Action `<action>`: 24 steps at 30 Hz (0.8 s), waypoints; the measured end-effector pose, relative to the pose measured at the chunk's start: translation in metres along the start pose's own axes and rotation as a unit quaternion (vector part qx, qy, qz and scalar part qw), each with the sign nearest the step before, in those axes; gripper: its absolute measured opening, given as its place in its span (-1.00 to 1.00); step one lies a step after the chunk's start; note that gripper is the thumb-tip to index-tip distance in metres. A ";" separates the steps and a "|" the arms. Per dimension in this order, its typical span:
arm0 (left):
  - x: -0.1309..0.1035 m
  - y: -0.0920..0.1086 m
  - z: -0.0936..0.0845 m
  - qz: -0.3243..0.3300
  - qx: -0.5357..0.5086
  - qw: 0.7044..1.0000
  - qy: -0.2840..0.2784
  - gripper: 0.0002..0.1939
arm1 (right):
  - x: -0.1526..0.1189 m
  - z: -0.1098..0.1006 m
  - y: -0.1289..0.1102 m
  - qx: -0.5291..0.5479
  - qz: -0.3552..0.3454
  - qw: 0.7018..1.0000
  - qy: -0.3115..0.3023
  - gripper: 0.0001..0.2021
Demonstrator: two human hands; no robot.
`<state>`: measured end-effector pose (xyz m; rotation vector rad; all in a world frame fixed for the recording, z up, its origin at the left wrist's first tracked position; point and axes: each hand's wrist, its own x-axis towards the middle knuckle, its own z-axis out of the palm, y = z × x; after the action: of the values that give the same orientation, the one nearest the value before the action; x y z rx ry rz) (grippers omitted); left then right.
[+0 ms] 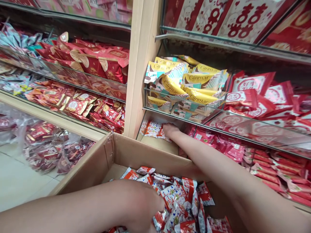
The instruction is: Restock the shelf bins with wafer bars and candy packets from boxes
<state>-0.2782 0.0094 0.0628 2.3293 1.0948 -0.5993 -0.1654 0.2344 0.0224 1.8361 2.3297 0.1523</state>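
Inside an open cardboard box (150, 152) lies a heap of small red and white snack packets (178, 197). My left hand (145, 202) is down among them, its fingers mostly hidden below the palm, so what it holds cannot be made out. My right hand (170, 130) reaches past the box's far wall into the lowest shelf compartment, at the right end of a few orange and white packets (153, 128). Its fingers are curled and partly hidden against those packets; whether it grips one is unclear.
Yellow packets (198, 78) fill the shelf bin above my right hand, behind a clear front edge. Pink packets (228, 147) lie right of it. A wooden post (137, 68) divides the shelves. Bagged red packets (43, 145) lie on the floor at left.
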 end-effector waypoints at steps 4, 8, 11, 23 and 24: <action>0.001 -0.001 0.004 -0.015 0.002 1.000 0.010 -0.60 | -0.029 -0.027 0.000 -0.008 -0.028 0.999 0.041 -0.79; 0.005 -0.003 0.008 -0.015 0.000 1.000 0.014 -0.60 | -0.100 -0.048 0.002 -0.009 -0.107 0.986 0.129 -0.78; 0.012 -0.003 0.013 -0.022 0.008 1.000 0.018 -0.62 | -0.166 -0.044 0.003 -0.006 -0.222 0.940 0.257 -0.80; 0.033 -0.014 0.021 -0.042 0.085 0.991 0.094 -0.77 | -0.210 0.037 0.010 0.185 -0.291 0.936 -0.062 -0.86; 0.028 -0.014 0.014 -0.039 0.069 0.990 0.118 -0.82 | -0.209 0.034 0.014 0.228 -0.271 0.934 -0.053 -0.80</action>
<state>-0.2757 0.0250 0.0323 2.5368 1.2930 -0.4491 -0.0983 0.0339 0.0065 1.2142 2.8498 -0.5864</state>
